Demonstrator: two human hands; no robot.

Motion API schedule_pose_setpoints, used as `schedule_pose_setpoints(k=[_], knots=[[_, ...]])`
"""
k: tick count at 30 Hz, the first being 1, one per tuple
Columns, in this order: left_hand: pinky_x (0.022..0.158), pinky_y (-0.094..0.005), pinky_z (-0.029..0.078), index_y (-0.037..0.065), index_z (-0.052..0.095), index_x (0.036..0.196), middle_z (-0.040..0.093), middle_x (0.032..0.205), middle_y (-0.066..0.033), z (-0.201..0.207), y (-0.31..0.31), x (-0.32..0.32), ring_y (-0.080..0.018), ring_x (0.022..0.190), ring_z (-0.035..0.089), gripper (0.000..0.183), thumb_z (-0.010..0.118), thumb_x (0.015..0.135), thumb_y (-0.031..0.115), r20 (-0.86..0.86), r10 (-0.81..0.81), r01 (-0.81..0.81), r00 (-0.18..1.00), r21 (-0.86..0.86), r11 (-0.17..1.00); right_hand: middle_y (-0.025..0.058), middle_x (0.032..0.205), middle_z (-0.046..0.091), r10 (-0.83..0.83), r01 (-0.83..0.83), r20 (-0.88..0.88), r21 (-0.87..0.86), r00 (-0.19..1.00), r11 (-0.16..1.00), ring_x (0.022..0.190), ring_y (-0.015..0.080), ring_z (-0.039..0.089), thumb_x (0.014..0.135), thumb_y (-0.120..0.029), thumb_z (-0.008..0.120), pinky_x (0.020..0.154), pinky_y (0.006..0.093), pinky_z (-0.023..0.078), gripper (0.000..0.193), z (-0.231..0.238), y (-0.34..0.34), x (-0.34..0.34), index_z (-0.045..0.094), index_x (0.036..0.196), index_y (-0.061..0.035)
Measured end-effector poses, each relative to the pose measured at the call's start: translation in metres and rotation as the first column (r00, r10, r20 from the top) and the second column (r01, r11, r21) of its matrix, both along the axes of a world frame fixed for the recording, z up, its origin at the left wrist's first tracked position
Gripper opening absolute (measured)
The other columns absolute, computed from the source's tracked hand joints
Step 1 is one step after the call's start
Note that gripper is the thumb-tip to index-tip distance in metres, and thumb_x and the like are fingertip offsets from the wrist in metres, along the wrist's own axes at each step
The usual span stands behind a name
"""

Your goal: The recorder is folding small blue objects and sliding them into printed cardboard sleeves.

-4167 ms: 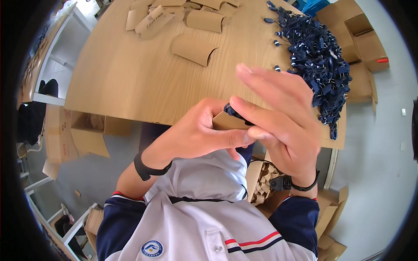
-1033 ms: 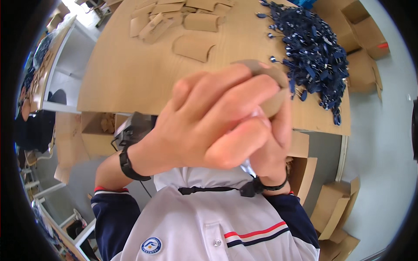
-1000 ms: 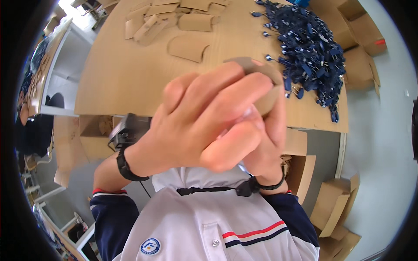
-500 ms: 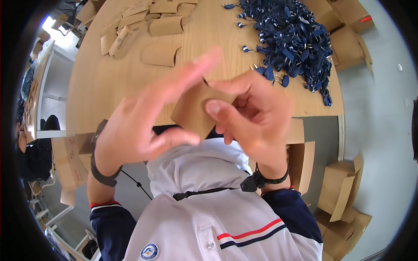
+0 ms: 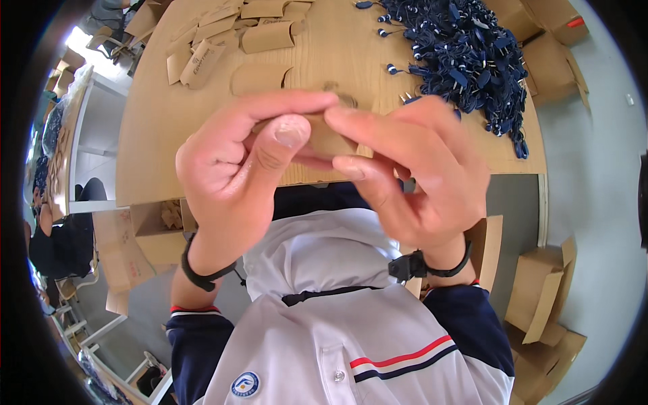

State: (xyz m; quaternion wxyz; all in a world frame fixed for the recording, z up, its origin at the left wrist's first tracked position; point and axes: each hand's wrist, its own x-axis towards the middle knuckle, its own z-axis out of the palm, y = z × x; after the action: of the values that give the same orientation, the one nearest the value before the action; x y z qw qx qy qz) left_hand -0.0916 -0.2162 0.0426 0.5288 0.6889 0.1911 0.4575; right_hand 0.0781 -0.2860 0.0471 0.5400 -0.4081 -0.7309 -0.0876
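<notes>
"Where's our small card box point(image 5: 332, 139)?"
"Between our hands, by the near edge of the table point(image 5: 155, 148). Our left hand point(image 5: 233, 158) pinches its left side, our right hand point(image 5: 428, 172) its right. Neither is nearer."
"Which way is it long?"
"We can't tell: fingers hide its ends."
"How many?"
"We hold one. The box pile point(image 5: 256, 40) and blue earphones point(image 5: 466, 64) overlap too much to count."

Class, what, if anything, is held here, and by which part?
A brown cardboard pillow box: the left hand grips its left end; the right hand has thumb and forefinger at its right end.
</notes>
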Motion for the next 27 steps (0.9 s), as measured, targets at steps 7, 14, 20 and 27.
schedule_pose_setpoints(k=[7, 14, 20, 27], knots=[[0.070, -0.0228, 0.052, -0.009, 0.063, 0.110, 0.070, 0.098, -0.0142, -0.028, -0.009, 0.029, -0.0119, 0.081, 0.063, 0.022, 0.052, 0.098, 0.007, 0.223, 0.270, -0.335, 0.937, 0.344, 0.877, 0.0150, 0.075, 0.065, -0.047, 0.023, -0.354, -0.071, 0.934, 0.997, 0.056, 0.0089, 0.058, 0.085, 0.011, 0.063, 0.048, 0.0189, 0.046, 0.016, -0.019, 0.005, -0.029, 0.060, 0.100, 0.0119], [0.065, -0.0291, 0.059, -0.012, 0.060, 0.108, 0.067, 0.101, -0.0221, -0.021, -0.030, 0.015, -0.0191, 0.074, 0.068, 0.028, 0.049, 0.100, 0.013, 0.025, -0.122, 0.124, 0.992, -0.176, 0.977, 0.0118, 0.089, 0.069, -0.158, 0.221, 0.239, -0.266, 0.958, 0.938, 0.081, 0.0225, 0.063, 0.069, 0.001, 0.074, 0.072, 0.0310, 0.048, 0.033, -0.019, -0.010, 0.024, 0.065, 0.101, 0.0017], [0.057, -0.0239, 0.052, -0.001, 0.065, 0.113, 0.070, 0.079, -0.0090, -0.017, -0.019, 0.009, -0.0139, 0.067, 0.069, 0.021, 0.054, 0.097, 0.008, 0.045, -0.444, 0.396, 0.895, -0.537, 0.745, 0.0100, 0.075, 0.065, -0.069, -0.058, -0.167, -0.650, 0.984, 0.758, 0.067, 0.0279, 0.062, 0.059, -0.005, 0.078, 0.061, 0.0315, 0.049, 0.031, -0.034, -0.030, 0.032, 0.068, 0.088, -0.0041], [0.046, -0.0238, 0.034, 0.006, 0.068, 0.093, 0.059, 0.058, 0.0005, -0.003, 0.017, 0.027, -0.0106, 0.047, 0.050, 0.014, 0.075, 0.083, 0.014, -0.373, -0.737, 0.762, 0.564, -0.109, 0.638, 0.0017, 0.065, 0.067, 0.337, -0.661, -0.624, -0.750, 0.705, -0.004, 0.055, 0.0126, 0.057, 0.057, -0.031, 0.093, 0.052, 0.0269, 0.042, 0.040, -0.041, -0.033, 0.040, 0.071, 0.078, -0.0056]])
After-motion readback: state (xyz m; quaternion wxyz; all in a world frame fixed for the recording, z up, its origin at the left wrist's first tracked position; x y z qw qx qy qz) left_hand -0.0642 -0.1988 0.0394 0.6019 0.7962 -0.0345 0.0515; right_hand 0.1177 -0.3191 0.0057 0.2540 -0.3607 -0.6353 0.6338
